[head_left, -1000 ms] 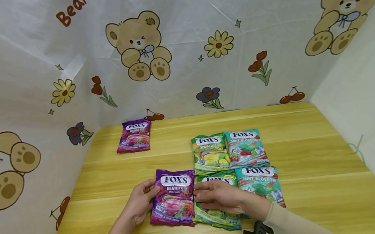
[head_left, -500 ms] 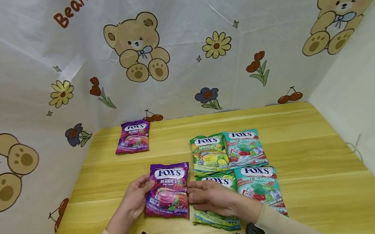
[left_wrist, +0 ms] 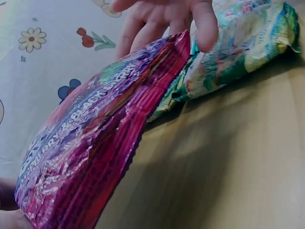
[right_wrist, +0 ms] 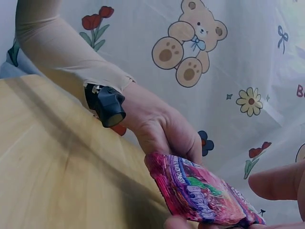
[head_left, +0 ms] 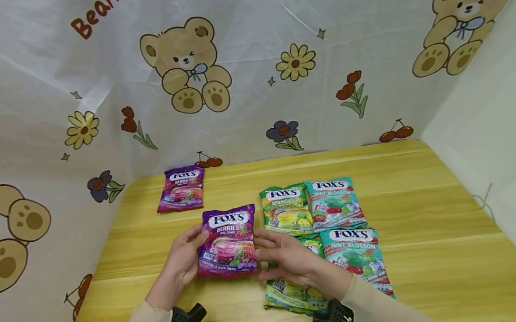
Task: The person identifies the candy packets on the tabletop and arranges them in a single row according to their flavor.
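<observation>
A bear-print backdrop (head_left: 249, 50) stands behind the wood-grain tabletop (head_left: 416, 206). Your left grip (head_left: 182, 259) pinches the left edge of the FOX'S Berries bag (head_left: 228, 245), held just above the tabletop; your right grip (head_left: 289, 259), spread rather than clamped, touches its right edge, probably to steady it. Rightward, Spring Tea bags (head_left: 286, 212) and Mint Blossom bags (head_left: 336, 203) form columns, seemingly aligned by flavour; a second Berries bag (head_left: 181, 189) lies far left.
</observation>
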Available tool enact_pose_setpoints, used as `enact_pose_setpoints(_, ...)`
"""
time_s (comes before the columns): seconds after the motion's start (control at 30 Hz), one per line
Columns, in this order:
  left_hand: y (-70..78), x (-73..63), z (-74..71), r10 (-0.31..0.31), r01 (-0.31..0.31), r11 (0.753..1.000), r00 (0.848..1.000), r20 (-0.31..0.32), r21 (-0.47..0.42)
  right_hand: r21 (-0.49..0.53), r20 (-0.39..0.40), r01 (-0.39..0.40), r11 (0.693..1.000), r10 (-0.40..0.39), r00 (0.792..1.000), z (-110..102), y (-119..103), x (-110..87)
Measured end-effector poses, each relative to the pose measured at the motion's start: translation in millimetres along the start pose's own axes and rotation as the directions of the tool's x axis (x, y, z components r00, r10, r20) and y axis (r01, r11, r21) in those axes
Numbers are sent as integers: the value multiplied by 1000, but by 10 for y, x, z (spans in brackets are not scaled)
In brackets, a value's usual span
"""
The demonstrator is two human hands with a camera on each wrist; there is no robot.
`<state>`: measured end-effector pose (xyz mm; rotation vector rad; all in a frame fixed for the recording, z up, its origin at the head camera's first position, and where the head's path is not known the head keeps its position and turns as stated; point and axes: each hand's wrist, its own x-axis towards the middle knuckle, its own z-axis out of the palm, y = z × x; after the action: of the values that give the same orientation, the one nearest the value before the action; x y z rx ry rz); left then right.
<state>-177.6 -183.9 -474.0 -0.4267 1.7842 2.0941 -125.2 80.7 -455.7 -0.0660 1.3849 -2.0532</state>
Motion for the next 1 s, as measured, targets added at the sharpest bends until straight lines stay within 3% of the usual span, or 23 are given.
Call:
enact_pose_setpoints(0.23,123,98,7,-9,9,998,1000,9,-62,1,-30,57,998,-57,998,-16,-62,134)
enact_pose_setpoints(0.6,357,313,-44,-13,25,994,993,114,-103,9,-78,79,997,-78,994,-40,-297,318)
enact_pose_setpoints(1.0,551,581,-110,25,4,991,976,216,-133,-76,-229,117,990,-131,965,-39,-314,696)
